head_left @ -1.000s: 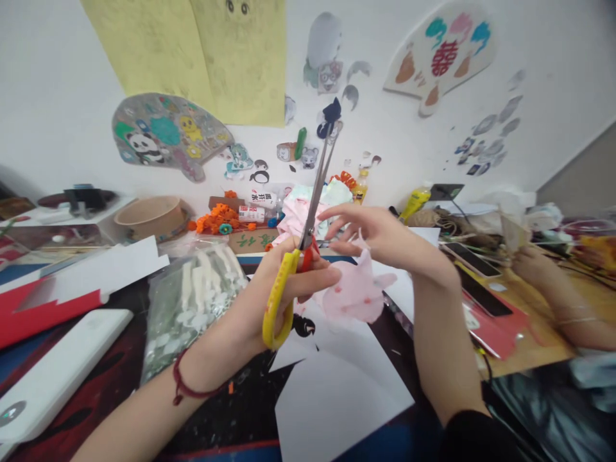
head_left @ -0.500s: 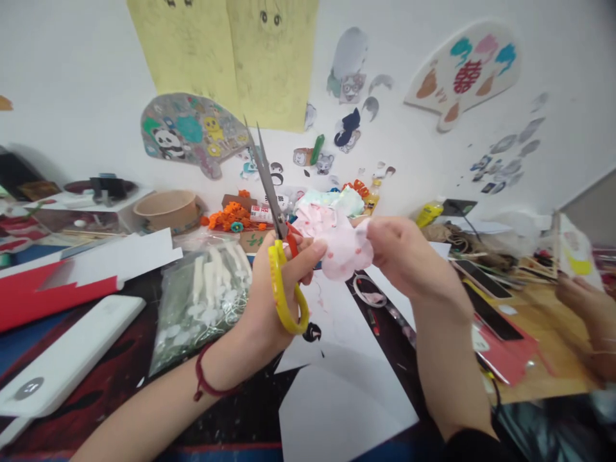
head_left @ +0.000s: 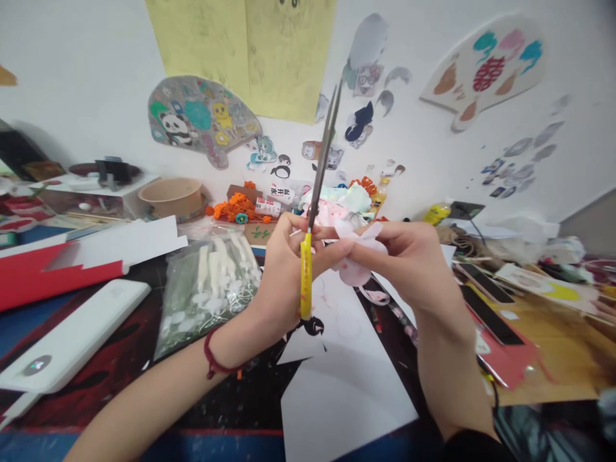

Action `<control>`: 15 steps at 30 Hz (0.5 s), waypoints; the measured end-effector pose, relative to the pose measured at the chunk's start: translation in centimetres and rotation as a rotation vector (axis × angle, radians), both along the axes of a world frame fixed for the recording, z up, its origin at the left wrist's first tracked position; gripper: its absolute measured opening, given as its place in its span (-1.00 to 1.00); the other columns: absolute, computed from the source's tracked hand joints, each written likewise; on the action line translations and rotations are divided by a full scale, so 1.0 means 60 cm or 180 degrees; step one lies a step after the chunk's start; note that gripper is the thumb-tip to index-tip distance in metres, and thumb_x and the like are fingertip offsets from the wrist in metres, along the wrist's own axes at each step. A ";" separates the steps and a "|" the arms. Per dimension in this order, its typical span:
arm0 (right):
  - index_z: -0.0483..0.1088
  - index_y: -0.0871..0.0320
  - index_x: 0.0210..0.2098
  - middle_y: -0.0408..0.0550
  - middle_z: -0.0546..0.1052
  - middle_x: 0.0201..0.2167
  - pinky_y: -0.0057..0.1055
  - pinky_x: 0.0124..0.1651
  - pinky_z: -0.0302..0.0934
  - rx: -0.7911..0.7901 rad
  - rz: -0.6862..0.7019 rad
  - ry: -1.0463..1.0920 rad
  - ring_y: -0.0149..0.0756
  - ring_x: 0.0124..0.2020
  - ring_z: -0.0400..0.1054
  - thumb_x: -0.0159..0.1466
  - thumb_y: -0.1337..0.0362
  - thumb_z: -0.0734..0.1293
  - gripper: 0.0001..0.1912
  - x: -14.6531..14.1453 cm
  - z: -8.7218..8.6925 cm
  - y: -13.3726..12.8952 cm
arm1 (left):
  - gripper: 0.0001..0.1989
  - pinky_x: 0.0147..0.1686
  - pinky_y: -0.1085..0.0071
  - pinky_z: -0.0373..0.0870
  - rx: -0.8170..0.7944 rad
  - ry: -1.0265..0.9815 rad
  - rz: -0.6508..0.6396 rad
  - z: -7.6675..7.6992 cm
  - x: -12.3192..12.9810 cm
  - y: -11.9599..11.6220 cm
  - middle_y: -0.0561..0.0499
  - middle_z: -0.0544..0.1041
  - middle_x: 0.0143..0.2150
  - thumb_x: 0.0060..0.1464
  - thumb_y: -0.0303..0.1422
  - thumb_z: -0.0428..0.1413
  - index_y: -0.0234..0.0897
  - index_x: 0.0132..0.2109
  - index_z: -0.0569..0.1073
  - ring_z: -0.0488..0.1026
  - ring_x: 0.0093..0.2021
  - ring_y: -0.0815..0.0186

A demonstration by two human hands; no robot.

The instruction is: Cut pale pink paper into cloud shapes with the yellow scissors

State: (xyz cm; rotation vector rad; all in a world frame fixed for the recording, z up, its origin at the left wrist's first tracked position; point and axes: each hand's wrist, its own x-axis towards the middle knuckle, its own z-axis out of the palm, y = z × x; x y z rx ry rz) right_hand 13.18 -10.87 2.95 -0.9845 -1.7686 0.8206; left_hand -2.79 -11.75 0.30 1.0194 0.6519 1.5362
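Observation:
My left hand (head_left: 276,282) is closed around scissors (head_left: 307,276) with a yellow handle. The blades point up, one over the other. Its thumb and fingertips also pinch the left side of a thin, pale pink flower-shaped piece (head_left: 355,273). At the other side of this piece, my right hand (head_left: 416,266) is closed on it, thumb against fingers. Both hands hold it raised over the table, and the fingers hide part of it. Under it lie white paper sheets (head_left: 346,398). Behind it is a crumpled pink and mint heap (head_left: 359,197).
On the left are a clear bag of white stems (head_left: 206,295), a white power bank (head_left: 81,333), red and white card (head_left: 58,276) and a round tan container (head_left: 171,196). Orange flowers (head_left: 235,208) stand near the wall. Dark phones (head_left: 491,314) lie at the right.
The scissors have turned from leaning left to nearly upright, their blades closer together. My right hand has come nearer my left, and the pink piece is more bunched. The view has shifted slightly.

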 end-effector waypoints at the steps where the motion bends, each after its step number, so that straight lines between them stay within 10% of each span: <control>1: 0.57 0.11 -0.46 -0.18 0.61 -0.56 -0.50 -0.51 0.29 -0.0051 0.0075 -0.0022 -0.41 -0.54 0.46 0.17 0.21 0.48 -0.87 0.000 0.000 0.000 | -0.51 -0.44 0.53 0.35 -0.0024 -0.0011 -0.0014 0.000 -0.001 0.000 0.19 0.40 -0.40 -0.15 -0.41 0.43 -0.23 -0.27 0.24 0.35 -0.47 0.53; 15: 0.55 0.11 -0.47 -0.19 0.55 -0.58 -0.46 -0.54 0.21 0.0299 -0.0067 0.0164 -0.43 -0.56 0.36 0.15 0.19 0.49 -0.85 -0.008 -0.013 0.000 | -0.62 -0.40 0.44 0.34 0.0177 0.0037 0.0236 0.020 -0.007 -0.009 0.18 0.36 -0.45 -0.02 -0.45 0.32 -0.19 -0.31 0.20 0.32 -0.47 0.47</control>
